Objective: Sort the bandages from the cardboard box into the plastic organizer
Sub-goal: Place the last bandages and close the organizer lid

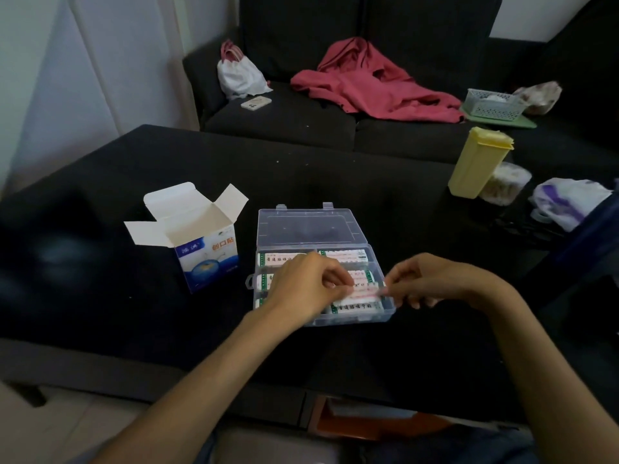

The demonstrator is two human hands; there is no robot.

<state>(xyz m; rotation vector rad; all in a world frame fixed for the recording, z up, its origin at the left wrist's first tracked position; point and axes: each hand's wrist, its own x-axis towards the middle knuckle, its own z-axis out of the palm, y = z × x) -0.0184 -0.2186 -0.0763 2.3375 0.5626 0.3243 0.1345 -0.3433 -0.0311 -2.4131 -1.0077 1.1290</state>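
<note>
A clear plastic organizer point(385, 313) lies open on the black table, its lid point(306, 226) flat behind it. Several compartments hold white bandage strips with green print point(345, 255). Both hands hover over the front right compartments. My left hand point(301, 288) and my right hand point(425, 283) each pinch one end of a small stack of bandages point(365, 291) held just above the organizer. To the left stands the white and blue cardboard box point(207, 256), flaps open; its inside is not visible.
A yellow lidded container point(475, 162), a clear tub point(505, 182) and a white and purple plastic bag point(569, 202) sit at the table's right. Behind is a dark sofa with a red garment point(375, 82), a white pouch point(237, 73), a phone point(256, 102) and a basket point(492, 103).
</note>
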